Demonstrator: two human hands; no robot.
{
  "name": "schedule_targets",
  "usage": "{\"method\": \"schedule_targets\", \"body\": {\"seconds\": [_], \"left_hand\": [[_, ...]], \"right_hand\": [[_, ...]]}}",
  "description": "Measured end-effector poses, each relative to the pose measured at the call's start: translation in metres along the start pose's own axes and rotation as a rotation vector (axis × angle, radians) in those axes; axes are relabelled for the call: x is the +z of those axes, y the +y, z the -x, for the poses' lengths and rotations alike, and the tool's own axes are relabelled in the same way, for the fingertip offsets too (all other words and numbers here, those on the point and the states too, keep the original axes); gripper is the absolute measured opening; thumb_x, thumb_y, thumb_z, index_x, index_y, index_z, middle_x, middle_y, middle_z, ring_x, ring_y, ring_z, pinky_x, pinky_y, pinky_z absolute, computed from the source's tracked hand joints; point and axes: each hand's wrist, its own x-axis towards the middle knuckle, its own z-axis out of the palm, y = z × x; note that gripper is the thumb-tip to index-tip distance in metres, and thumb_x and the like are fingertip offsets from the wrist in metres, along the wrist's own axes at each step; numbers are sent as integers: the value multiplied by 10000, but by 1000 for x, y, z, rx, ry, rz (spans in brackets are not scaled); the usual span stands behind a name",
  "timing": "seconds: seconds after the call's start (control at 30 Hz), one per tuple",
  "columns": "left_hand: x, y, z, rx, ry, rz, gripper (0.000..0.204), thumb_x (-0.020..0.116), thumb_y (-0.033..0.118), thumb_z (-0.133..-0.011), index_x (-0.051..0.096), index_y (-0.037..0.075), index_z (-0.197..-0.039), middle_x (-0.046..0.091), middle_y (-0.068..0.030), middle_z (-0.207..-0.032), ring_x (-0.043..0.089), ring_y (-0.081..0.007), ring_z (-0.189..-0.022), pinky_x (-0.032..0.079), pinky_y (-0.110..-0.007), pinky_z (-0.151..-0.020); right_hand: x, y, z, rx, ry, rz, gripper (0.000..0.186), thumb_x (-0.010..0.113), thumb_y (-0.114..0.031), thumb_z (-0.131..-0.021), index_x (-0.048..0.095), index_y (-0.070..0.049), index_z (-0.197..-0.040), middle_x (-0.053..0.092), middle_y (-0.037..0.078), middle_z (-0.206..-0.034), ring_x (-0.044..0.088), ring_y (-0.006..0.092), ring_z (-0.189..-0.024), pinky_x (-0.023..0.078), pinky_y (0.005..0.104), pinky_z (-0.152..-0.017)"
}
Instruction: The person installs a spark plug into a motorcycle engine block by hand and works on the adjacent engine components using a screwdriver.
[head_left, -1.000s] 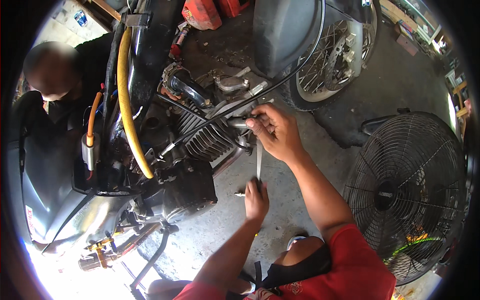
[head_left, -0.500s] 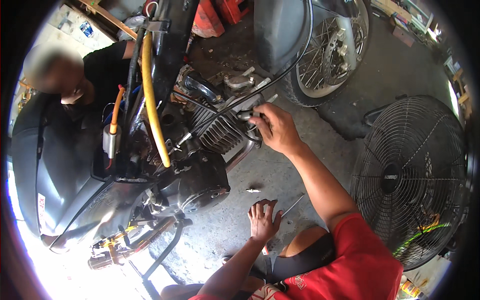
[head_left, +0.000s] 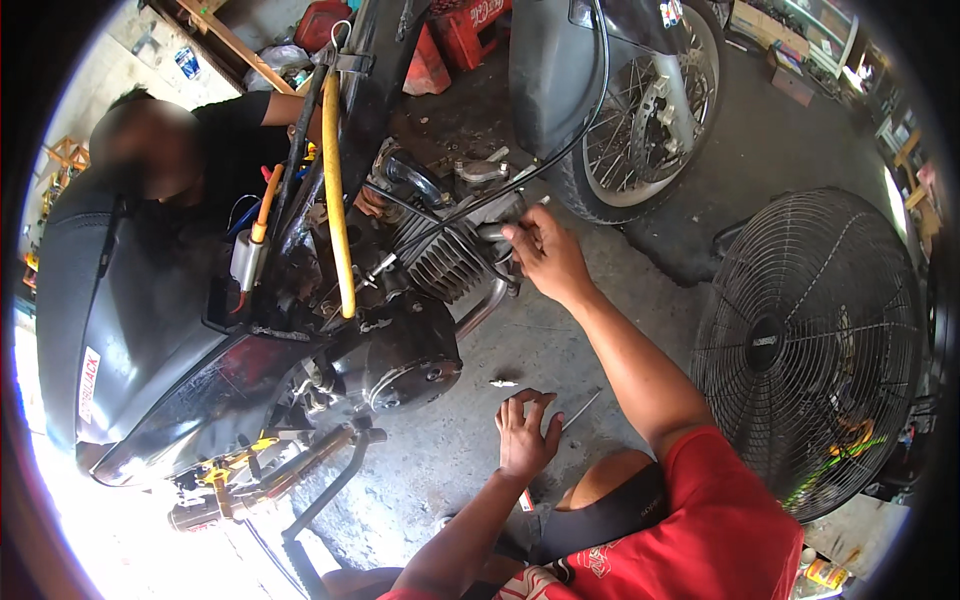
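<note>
My right hand (head_left: 545, 255) is closed round a metal piece (head_left: 492, 230) on the motorcycle engine, just above its cooling fins (head_left: 440, 270). Its fingertips are partly hidden. My left hand (head_left: 525, 435) is low over the concrete floor, fingers apart, its thumb beside a thin metal rod (head_left: 582, 408). A small part like a spark plug (head_left: 504, 383) lies just above that hand. Left of the fins are a yellow hose (head_left: 335, 200), an orange cable (head_left: 265, 200) and the black engine casing (head_left: 410, 365).
A person in black (head_left: 235, 135) leans over the motorcycle (head_left: 120, 330) from its far side. A large black fan (head_left: 800, 300) stands at right. A wheel (head_left: 640, 140) is at top right, red containers (head_left: 430, 50) at top, a stand bar (head_left: 330, 480) at lower left.
My left hand let go of the strip-like tool it held upright and dropped to the floor, where the rod now lies. My right hand stays at the engine. The view has shifted slightly.
</note>
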Motion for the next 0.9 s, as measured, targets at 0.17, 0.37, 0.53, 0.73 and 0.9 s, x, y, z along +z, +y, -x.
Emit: {"method": "schedule_targets", "body": {"seconds": [0.17,0.37,0.53,0.73,0.9], "left_hand": [[-6,4,-1,0,9,5,411,775,173,-826,643,151,-1216,547,-93,-1205,526,-307,-1140,406,-480,-979],[-11,10,-6,38,63,41,380,775,134,-817,657,133,-1179,564,-104,-1166,546,-303,-1104,426,-463,-953],[-32,31,-28,270,288,202,306,767,10,-761,693,92,-1047,581,-117,-1074,585,-302,-972,481,-430,-844],[-130,41,-90,449,784,77,259,688,-77,-730,651,114,-900,596,-81,-884,599,-257,-839,447,-412,-818],[-190,12,-128,175,665,-369,108,711,117,-888,682,46,-964,660,-65,-855,610,-255,-807,460,-392,-794]], "right_hand": [[-3,7,-3,-612,201,166,189,726,-143,-922,586,-62,-1020,654,112,-815,664,302,-693,516,376,-644],[-4,-24,9,74,-20,26,234,751,-45,-845,588,-43,-1012,632,151,-961,651,319,-903,505,390,-790],[4,12,-6,-532,166,158,216,741,-109,-885,582,-41,-1015,632,162,-905,653,292,-781,506,368,-686],[3,-12,8,-170,103,-28,172,703,-72,-906,604,-47,-1045,647,145,-900,639,360,-768,511,421,-733],[0,-1,-2,-275,79,102,209,733,-118,-908,622,-37,-1065,643,111,-906,640,244,-751,496,343,-683]]}}
